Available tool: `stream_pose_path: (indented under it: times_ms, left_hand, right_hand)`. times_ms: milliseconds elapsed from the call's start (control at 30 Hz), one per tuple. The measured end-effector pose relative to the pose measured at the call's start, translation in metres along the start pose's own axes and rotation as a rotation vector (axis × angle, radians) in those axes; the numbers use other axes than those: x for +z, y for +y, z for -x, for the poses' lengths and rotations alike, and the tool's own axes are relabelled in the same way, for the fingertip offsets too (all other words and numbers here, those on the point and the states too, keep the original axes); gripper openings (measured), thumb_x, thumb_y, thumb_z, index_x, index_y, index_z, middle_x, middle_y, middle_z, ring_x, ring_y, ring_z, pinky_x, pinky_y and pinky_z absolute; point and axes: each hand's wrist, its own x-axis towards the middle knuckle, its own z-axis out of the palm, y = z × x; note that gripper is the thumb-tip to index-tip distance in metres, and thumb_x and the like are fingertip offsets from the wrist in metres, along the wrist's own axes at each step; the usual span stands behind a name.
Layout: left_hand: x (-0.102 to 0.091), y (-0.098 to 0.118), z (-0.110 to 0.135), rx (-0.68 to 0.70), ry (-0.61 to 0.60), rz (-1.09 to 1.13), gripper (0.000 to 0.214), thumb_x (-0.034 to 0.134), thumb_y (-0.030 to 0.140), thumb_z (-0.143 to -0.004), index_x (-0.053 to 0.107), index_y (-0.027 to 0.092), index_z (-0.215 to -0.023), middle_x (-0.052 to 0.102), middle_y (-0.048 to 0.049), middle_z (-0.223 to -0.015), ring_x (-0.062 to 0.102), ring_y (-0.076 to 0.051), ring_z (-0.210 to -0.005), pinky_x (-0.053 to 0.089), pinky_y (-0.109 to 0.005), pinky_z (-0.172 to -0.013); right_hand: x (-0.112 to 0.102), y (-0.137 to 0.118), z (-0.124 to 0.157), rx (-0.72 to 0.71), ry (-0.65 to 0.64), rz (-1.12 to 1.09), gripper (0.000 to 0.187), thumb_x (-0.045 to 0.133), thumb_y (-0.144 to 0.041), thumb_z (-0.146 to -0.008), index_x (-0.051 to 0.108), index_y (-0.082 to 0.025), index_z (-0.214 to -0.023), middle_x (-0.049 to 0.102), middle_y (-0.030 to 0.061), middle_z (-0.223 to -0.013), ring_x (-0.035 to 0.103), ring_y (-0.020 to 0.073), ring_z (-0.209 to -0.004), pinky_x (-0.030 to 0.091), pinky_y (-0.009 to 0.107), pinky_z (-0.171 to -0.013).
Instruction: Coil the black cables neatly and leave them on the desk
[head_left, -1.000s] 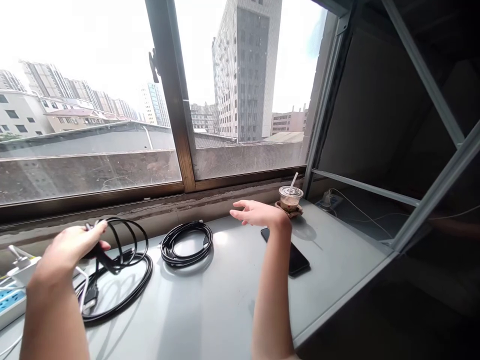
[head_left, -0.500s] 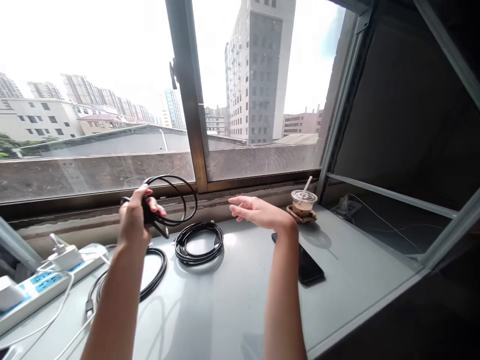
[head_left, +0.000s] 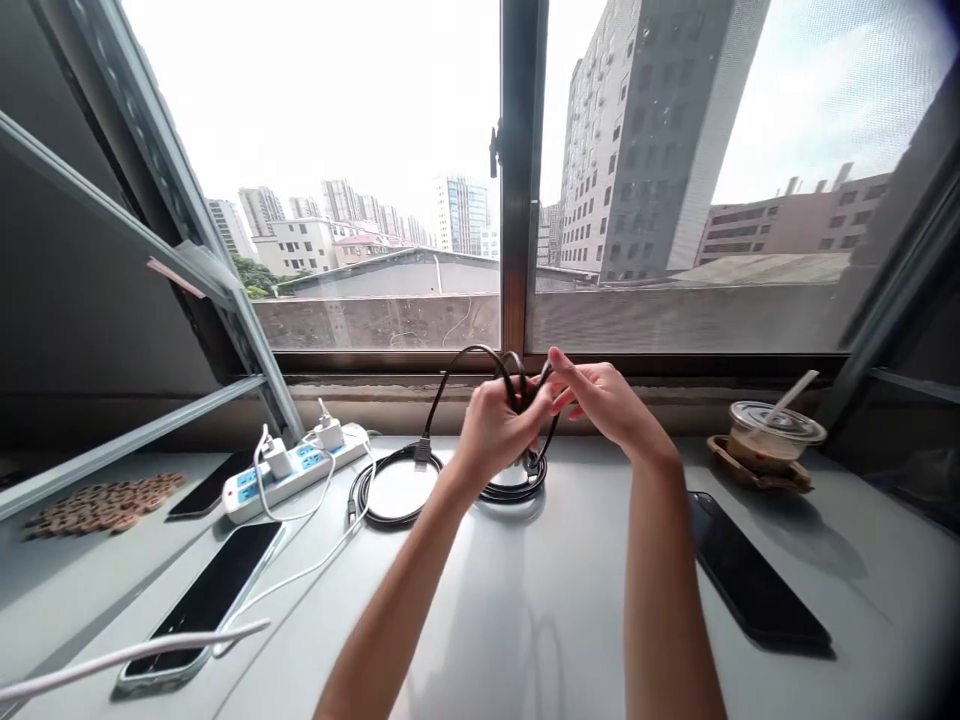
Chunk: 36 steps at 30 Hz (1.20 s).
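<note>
A looped black cable (head_left: 480, 349) is up off the table in both hands, one connector end hanging at the left. My left hand (head_left: 504, 420) is closed around the gathered loops. My right hand (head_left: 596, 395) pinches a part of the same cable between thumb and fingers, close beside the left. Beneath them lies a coiled black cable (head_left: 517, 492), partly hidden by my left hand. Another black cable coil (head_left: 386, 518) rests on the table to its left.
A white power strip (head_left: 300, 470) with plugged chargers and white cords stands at left. Nearby are a phone (head_left: 210, 590) and a wooden mat (head_left: 105, 505). At right are a black phone (head_left: 757, 575) and a drink cup (head_left: 772, 435) on a holder. A window frame (head_left: 517, 200) rises behind.
My view has turned left. My right hand, empty and with fingers apart before, has come to the cable and grips it beside my left hand.
</note>
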Motion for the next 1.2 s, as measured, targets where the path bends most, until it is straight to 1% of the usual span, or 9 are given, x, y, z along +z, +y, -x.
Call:
stream_pose_path:
  times_ms: [100, 200, 333, 467, 633, 800, 933, 1067, 1200]
  left_hand:
    - [0.019, -0.003, 0.006, 0.046, -0.072, -0.295, 0.033, 0.055, 0.037, -0.079, 0.048, 0.02, -0.052, 0.054, -0.0023, -0.046, 0.056, -0.018, -0.049, 0.033, -0.03, -0.052]
    - [0.027, -0.008, 0.008, 0.025, -0.099, -0.36, 0.037, 0.057, 0.043, -0.078, 0.05, 0.02, -0.05, 0.056, -0.006, -0.05, 0.059, -0.022, -0.059, 0.034, -0.032, -0.056]
    - [0.022, -0.014, 0.003, -0.042, -0.17, -0.05, 0.034, 0.06, 0.051, -0.075, 0.062, 0.018, -0.065, 0.065, -0.0075, -0.068, 0.063, -0.025, -0.075, 0.041, -0.031, -0.062]
    - [0.008, -0.01, -0.003, -0.083, -0.166, 0.305, 0.028, 0.065, 0.04, -0.074, 0.062, 0.014, -0.084, 0.067, -0.0081, -0.089, 0.063, -0.023, -0.087, 0.046, -0.03, -0.075]
    - [-0.019, 0.006, -0.004, -0.24, -0.166, 0.621, 0.033, 0.065, 0.019, -0.073, 0.058, 0.016, -0.105, 0.068, -0.0064, -0.096, 0.064, -0.02, -0.089, 0.044, -0.035, -0.089]
    - [-0.044, 0.01, -0.006, -0.375, -0.187, 0.858, 0.034, 0.052, 0.011, -0.071, 0.063, 0.02, -0.102, 0.067, -0.0033, -0.103, 0.062, -0.02, -0.1, 0.047, -0.031, -0.089]
    - [-0.047, 0.007, -0.007, -0.375, -0.048, 0.671, 0.022, 0.052, 0.026, -0.077, 0.067, 0.014, -0.089, 0.068, -0.0061, -0.085, 0.065, -0.018, -0.077, 0.05, -0.029, -0.074]
    - [-0.042, 0.011, -0.002, -0.327, -0.212, 0.318, 0.042, 0.054, 0.048, -0.081, 0.067, 0.013, -0.099, 0.068, -0.0102, -0.091, 0.063, -0.022, -0.081, 0.048, -0.031, -0.072]
    - [-0.03, 0.019, 0.004, -0.352, -0.335, 0.458, 0.05, 0.051, 0.053, -0.083, 0.063, 0.014, -0.112, 0.067, -0.0118, -0.103, 0.062, -0.024, -0.092, 0.045, -0.033, -0.082]
  right_hand:
    - [0.001, -0.002, 0.003, 0.007, 0.074, 0.116, 0.06, 0.044, -0.068, -0.076, 0.065, -0.014, -0.062, 0.059, 0.0023, -0.053, 0.057, 0.0141, -0.055, 0.04, 0.021, -0.05]
    - [0.002, -0.002, 0.004, 0.008, 0.157, 0.148, 0.049, 0.052, -0.06, -0.074, 0.063, -0.014, -0.06, 0.059, 0.002, -0.054, 0.056, 0.0139, -0.055, 0.039, 0.022, -0.049]
    - [0.002, -0.003, 0.003, -0.032, 0.288, 0.02, 0.033, 0.06, -0.047, -0.071, 0.067, -0.015, -0.075, 0.066, 0.0043, -0.07, 0.061, 0.0162, -0.066, 0.045, 0.023, -0.057]
    - [-0.001, -0.009, 0.005, -0.038, 0.362, -0.09, 0.031, 0.065, -0.041, -0.068, 0.063, -0.016, -0.087, 0.067, 0.0048, -0.076, 0.063, 0.0162, -0.062, 0.047, 0.024, -0.053]
    - [-0.011, -0.012, 0.013, -0.067, 0.361, -0.16, 0.038, 0.068, -0.049, -0.066, 0.06, -0.017, -0.084, 0.067, 0.0042, -0.074, 0.063, 0.0154, -0.056, 0.047, 0.024, -0.05]
    - [-0.02, -0.008, 0.018, -0.139, 0.319, -0.163, 0.036, 0.072, -0.046, -0.064, 0.058, -0.017, -0.08, 0.064, 0.0015, -0.07, 0.062, 0.0138, -0.056, 0.045, 0.021, -0.048]
    - [-0.025, -0.009, 0.023, -0.278, 0.282, -0.214, 0.031, 0.074, -0.041, -0.064, 0.054, -0.019, -0.073, 0.057, -0.0036, -0.061, 0.055, 0.0095, -0.048, 0.043, 0.021, -0.044]
    - [-0.027, -0.014, 0.029, -0.333, 0.292, -0.268, 0.034, 0.075, -0.043, -0.062, 0.05, -0.02, -0.066, 0.05, -0.006, -0.054, 0.043, 0.006, -0.039, 0.032, 0.02, -0.035]
    - [-0.02, -0.021, 0.031, -0.404, 0.292, -0.251, 0.033, 0.07, -0.043, -0.069, 0.049, -0.02, -0.058, 0.043, -0.0064, -0.045, 0.036, 0.0054, -0.037, 0.027, 0.022, -0.037]
